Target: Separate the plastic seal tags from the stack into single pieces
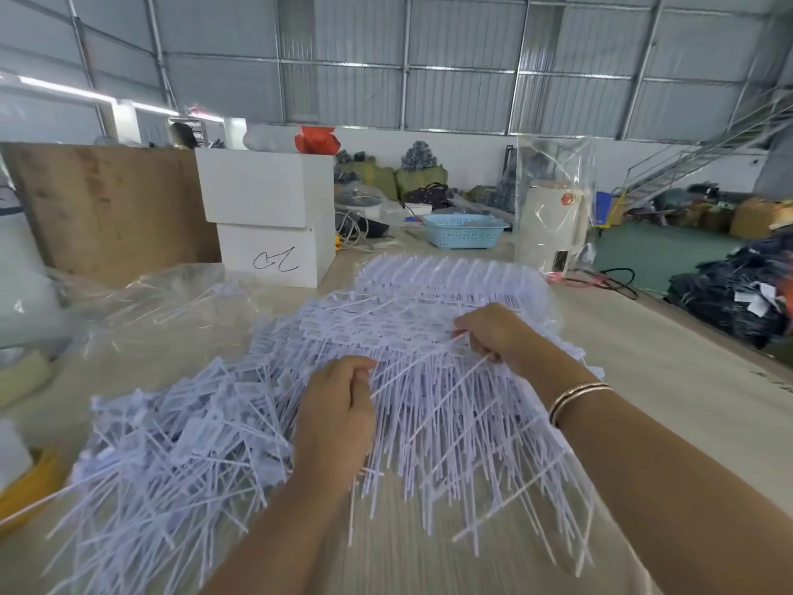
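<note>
A big stack of white plastic seal tags (450, 294), still joined in comb-like sheets, lies across the table in front of me, thin tails pointing toward me. To its left is a loose heap of single tags (171, 440). My left hand (334, 418) is closed on the thin tails of a few tags at the stack's near edge. My right hand (493, 332), with bracelets on the wrist, pinches the tails of tags farther up the stack. Both hands rest on the stack.
Two stacked white boxes (270, 216) stand behind the stack at the left, beside a wooden board (107, 208). A blue basket (463, 229) and a white cylinder in clear plastic (553, 225) stand farther back. Clear plastic bags (163, 302) lie at the left. The table's right edge (708, 332) drops to the floor.
</note>
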Demonstrator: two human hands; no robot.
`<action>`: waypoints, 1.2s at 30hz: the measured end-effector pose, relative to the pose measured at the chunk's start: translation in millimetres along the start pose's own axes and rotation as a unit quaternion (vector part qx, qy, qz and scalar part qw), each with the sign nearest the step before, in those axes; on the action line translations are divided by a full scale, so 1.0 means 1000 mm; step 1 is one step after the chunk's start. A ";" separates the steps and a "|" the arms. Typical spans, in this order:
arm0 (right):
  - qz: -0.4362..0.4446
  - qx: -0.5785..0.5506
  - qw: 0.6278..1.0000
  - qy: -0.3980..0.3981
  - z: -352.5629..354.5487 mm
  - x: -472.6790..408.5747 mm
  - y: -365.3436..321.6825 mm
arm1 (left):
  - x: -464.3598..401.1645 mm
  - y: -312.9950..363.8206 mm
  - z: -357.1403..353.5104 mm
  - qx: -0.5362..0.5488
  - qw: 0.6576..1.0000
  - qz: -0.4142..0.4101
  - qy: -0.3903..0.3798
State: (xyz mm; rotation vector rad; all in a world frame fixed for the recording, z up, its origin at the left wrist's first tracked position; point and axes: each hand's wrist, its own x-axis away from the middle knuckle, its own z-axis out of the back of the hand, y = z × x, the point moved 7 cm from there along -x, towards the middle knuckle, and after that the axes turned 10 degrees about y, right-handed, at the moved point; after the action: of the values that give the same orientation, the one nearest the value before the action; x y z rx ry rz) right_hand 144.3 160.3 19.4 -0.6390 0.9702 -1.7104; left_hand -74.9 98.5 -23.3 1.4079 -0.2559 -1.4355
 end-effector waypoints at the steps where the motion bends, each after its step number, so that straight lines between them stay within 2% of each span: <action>1: 0.006 0.062 0.998 -0.030 -0.003 0.001 0.001 | -0.001 -0.001 0.002 0.009 1.000 0.001 0.014; 3: 0.056 0.251 0.965 -0.046 -0.003 -0.001 -0.003 | -0.003 -0.002 0.007 0.037 0.998 0.007 0.057; 4: 0.082 0.339 0.937 -0.020 -0.002 -0.004 -0.008 | -0.004 -0.003 0.009 0.050 0.996 0.013 0.073; 5: 0.101 0.390 0.915 0.019 0.000 -0.009 -0.014 | -0.005 -0.005 0.010 0.059 0.995 0.021 0.078; 6: 0.113 0.398 0.909 0.053 -0.001 -0.013 -0.021 | -0.005 -0.007 0.008 0.065 0.995 0.034 0.072; 8: 0.137 0.358 0.921 0.077 -0.015 -0.020 -0.035 | -0.004 -0.012 0.003 0.064 0.995 0.057 0.048; 12: 0.120 0.302 0.945 0.023 -0.062 -0.035 -0.042 | -0.004 -0.012 0.002 0.053 0.996 0.048 0.049; 14: 0.101 0.273 0.956 0.025 -0.073 -0.047 -0.038 | -0.004 -0.012 0.002 0.058 0.996 0.049 0.052; 17: 0.064 0.191 0.978 0.055 -0.060 -0.063 -0.038 | -0.003 -0.013 0.004 0.059 0.996 0.039 0.055; 20: 0.008 0.036 0.997 0.074 -0.027 -0.072 -0.034 | -0.002 -0.013 0.003 0.048 0.996 0.039 0.058; 22: 0.004 -0.030 0.997 0.073 -0.007 -0.065 -0.030 | -0.003 -0.012 0.004 0.058 0.995 0.043 0.065; 26: 0.093 0.067 0.993 0.034 0.018 -0.039 -0.042 | -0.004 -0.005 0.009 0.124 0.988 0.050 0.081; 29: 0.139 0.038 0.989 -0.010 0.033 -0.018 -0.060 | -0.001 0.003 0.011 0.144 0.985 0.041 0.085; 31: 0.173 0.060 0.981 -0.058 0.035 -0.004 -0.067 | 0.000 0.011 0.018 0.151 0.983 0.017 0.106; 34: 0.196 0.156 0.959 -0.133 0.022 0.015 -0.064 | -0.005 0.019 0.027 0.149 0.981 -0.011 0.122; 36: 0.195 0.176 0.951 -0.162 0.011 0.026 -0.058 | -0.006 0.019 0.027 0.142 0.984 -0.010 0.109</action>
State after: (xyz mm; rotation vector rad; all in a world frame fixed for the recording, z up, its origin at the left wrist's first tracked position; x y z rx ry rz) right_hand 115.0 141.0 73.3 -0.4367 0.4993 -1.3269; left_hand -89.3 81.8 2.2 1.7909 -0.3158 -1.2833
